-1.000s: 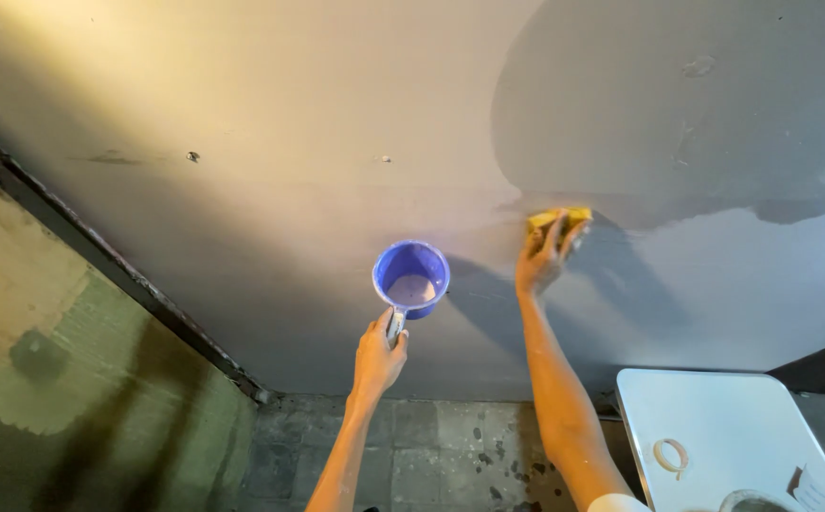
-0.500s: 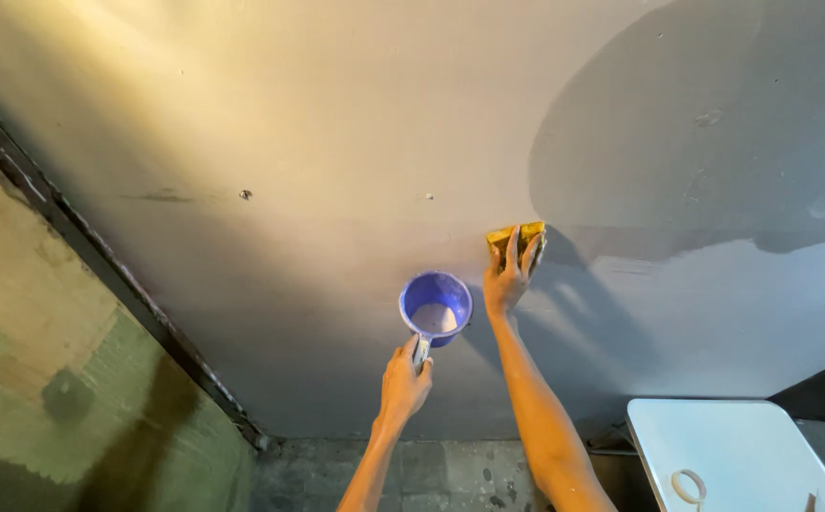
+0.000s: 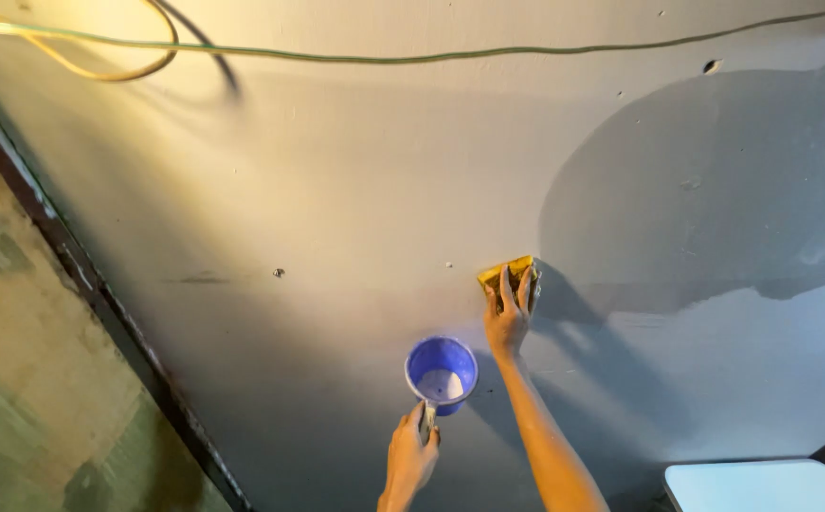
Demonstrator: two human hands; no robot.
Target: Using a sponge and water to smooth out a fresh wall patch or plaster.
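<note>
Your right hand point(image 3: 507, 318) presses the yellow sponge point(image 3: 505, 274) flat to the wall point(image 3: 336, 190); your left hand point(image 3: 410, 455) grips the blue cup point(image 3: 442, 372). The darker patch point(image 3: 716, 199) looks already wetted; the pale stretch leftward seems left to do.

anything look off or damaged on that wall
Yes: a small hole sits near the top right of the grey wall, and a loose cable droops across it, looping at upper left. The right hand presses a yellow sponge there.
</note>
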